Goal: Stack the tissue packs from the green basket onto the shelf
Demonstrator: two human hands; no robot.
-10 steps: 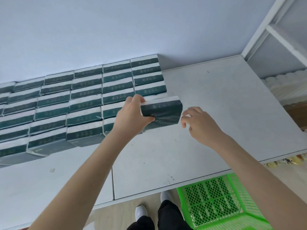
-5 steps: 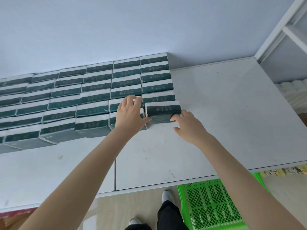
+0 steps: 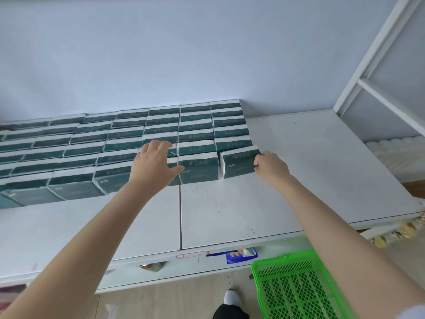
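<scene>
Pack (image 3: 239, 162): aloft in L grip (image 3: 156, 164) 1 s ago, now on shelf (image 3: 299, 180) at rows' front-right, askew; L grip spread, empty; R grip (image 3: 271, 168) curled at its end, hold unclear; needs squaring

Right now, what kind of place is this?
Probably a shop stockroom or store aisle: rows of identical tissue packs on a white shelf, more shelving at right, a green basket on the floor.
</scene>
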